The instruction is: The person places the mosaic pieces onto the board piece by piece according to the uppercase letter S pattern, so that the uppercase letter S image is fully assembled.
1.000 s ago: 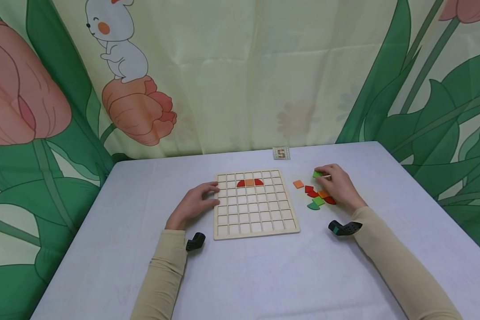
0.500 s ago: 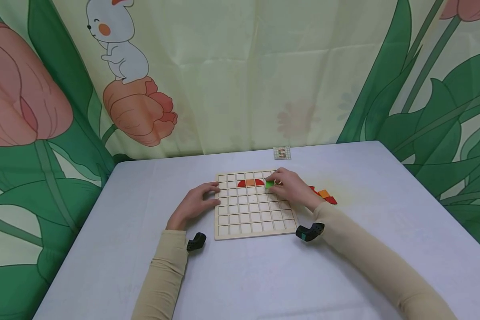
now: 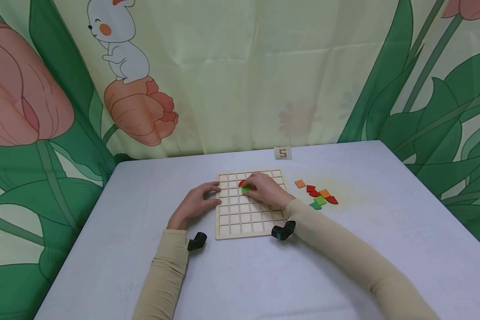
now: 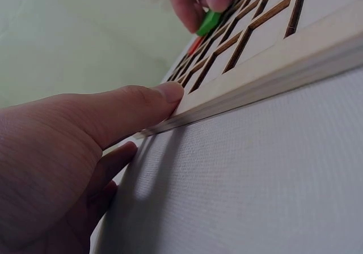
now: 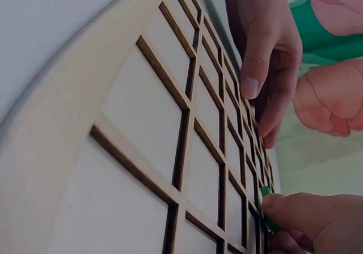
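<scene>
Right hand (image 3: 266, 190) in a narrow pinch, thumb and fingertips together on a green tile (image 3: 246, 190), above the upper-left part of the wooden grid board (image 3: 240, 218). A second ago that hand was among the loose pieces to the right of the board; half a second ago it was over the board's right side with the tile; now it has crossed to the left of the board's middle. The tile is on the near side of a red piece (image 3: 241, 183) that lies in one of the board's upper cells. Whatever lies to the right of that red piece is covered by the hand. The left wrist view shows the tile tilted between the fingertips, but I cannot tell whether it touches the board.

For the work, this shift looks like the change from fetching to placing: the tile seems to be near a cell, with lining it up the step in hand, and it appears not yet released.

Left hand (image 3: 198, 202) has stayed at the board's left edge, thumb and fingers spread apart and relaxed, the thumb touching the frame; this probably steadies the board. Right of the board, an orange square (image 3: 300, 183), a green square (image 3: 320, 201) and a dark green piece (image 3: 315, 206) lie among the other loose pieces. Beyond the board's far right corner lies a small patterned card (image 3: 282, 153).
</scene>
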A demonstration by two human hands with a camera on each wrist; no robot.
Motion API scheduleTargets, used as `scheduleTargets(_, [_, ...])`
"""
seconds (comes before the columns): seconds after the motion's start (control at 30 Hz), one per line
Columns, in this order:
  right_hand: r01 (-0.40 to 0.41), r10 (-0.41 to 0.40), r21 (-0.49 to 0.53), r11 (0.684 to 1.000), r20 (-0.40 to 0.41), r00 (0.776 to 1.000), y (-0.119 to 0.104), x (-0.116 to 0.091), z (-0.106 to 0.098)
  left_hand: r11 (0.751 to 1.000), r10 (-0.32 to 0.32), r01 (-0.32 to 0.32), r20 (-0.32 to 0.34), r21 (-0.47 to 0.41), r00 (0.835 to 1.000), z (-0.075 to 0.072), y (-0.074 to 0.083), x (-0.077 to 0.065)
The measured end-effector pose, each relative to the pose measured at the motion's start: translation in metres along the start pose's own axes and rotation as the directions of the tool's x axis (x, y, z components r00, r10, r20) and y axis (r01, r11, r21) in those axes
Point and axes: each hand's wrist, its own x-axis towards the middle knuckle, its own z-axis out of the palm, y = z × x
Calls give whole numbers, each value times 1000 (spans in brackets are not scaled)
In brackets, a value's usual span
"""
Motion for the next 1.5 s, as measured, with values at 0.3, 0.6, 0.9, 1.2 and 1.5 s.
scheduleTargets(0.3, [-3,3,2,1000,-16,1000,-3,3,2,1000,25,-25,4,16,1000,-1,2,0])
scheduleTargets(0.6, [-15,16,21,1000,-19,1000,-4,5,2,999,25,-25,5,20,1000,-1,-2,2])
scheduleTargets(0.9, [-9,10,37,999,-23,1000,-4,5,5,999,29,-29,4,17,1000,-1,-1,2])
scheduleTargets(1.2, [-21,22,27,999,-21,1000,-5,5,6,999,45,-45,1,17,999,-1,-1,2])
scheduleTargets(1.5, [-27,29,65,997,-35,999,-4,3,5,999,41,-41,3,14,999,-1,-2,2])
